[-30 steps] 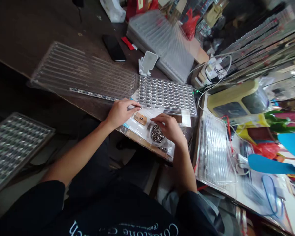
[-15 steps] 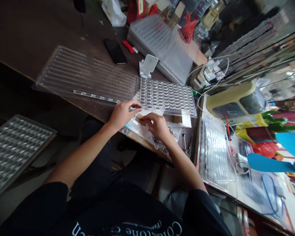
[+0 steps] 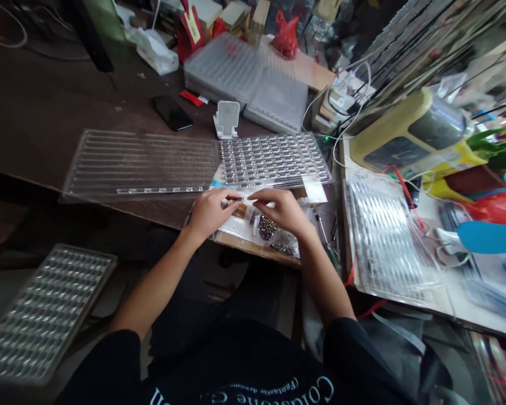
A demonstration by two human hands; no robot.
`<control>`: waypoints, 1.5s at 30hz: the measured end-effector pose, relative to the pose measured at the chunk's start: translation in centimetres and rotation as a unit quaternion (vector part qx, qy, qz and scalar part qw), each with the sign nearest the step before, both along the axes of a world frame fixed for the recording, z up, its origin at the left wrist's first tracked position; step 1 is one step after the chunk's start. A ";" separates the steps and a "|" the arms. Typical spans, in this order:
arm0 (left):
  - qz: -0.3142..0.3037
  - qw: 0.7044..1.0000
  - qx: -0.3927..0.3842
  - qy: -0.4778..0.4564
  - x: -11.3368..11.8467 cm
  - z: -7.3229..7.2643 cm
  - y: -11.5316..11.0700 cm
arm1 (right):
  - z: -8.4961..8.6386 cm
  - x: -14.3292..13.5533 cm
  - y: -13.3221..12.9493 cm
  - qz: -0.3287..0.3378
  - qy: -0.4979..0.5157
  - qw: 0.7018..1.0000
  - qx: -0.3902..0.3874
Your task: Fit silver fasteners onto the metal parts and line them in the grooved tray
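Note:
My left hand (image 3: 211, 212) is closed in a pinch on a small dark-and-silver metal part (image 3: 236, 199). My right hand (image 3: 281, 209) is close by on the right, its thumb and fingertips drawn together near the end of that part; whatever they hold is too small to make out. Under the hands lie white paper (image 3: 235, 226) and a small brown piece (image 3: 240, 211). A pile of small dark metal pieces (image 3: 267, 226) in clear plastic sits below my right hand. Just beyond, a clear tray (image 3: 143, 163) has one row of silver parts (image 3: 160, 190) along its near edge.
A filled tray of silver parts (image 3: 274, 160) adjoins on the right; another filled tray (image 3: 50, 315) is at lower left. Behind are a phone (image 3: 172, 112), a white stand (image 3: 227, 119) and stacked clear trays (image 3: 223, 67). A screwdriver (image 3: 321, 230) lies at right.
The head view has turned, so the bench appears more level. My right hand has risen from the brown piece to the left hand's fingertips. My left hand still pinches the metal part.

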State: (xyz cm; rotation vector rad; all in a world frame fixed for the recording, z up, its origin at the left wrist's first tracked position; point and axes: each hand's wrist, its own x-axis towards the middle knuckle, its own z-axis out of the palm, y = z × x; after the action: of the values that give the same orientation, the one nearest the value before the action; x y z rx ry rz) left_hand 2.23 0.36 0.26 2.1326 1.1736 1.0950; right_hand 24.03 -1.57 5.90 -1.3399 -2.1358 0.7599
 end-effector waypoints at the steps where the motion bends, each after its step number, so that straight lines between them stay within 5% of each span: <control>1: -0.015 1.000 -0.004 0.009 0.3 0.0 -0.1 | 0.3 1.1 0.0 -0.033 0.024 0.999 0.005; 7: -0.025 0.998 -0.011 0.064 1.2 -0.6 -0.3 | 0.3 4.7 -0.5 -0.139 0.101 0.985 0.007; 23: -0.009 0.996 0.016 0.084 1.1 0.4 -0.4 | -0.6 4.8 -1.3 -0.102 0.042 0.993 0.028; 26: 0.038 0.995 0.046 0.076 0.2 1.1 0.0 | -0.7 5.0 -1.2 -0.097 0.041 0.993 0.048; 33: 0.042 0.979 0.076 0.184 -3.4 2.4 1.8 | -0.4 4.9 -1.3 -0.077 0.033 0.994 0.064; 45: 0.103 0.960 0.052 0.253 -5.6 2.2 3.3 | 0.0 4.9 -1.7 -0.077 0.022 0.995 0.056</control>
State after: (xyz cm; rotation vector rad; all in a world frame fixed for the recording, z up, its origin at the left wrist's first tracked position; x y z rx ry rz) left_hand -3.35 3.63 2.45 2.5056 1.6257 0.7139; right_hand 28.90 -3.27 5.92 -1.3959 -1.9827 0.5933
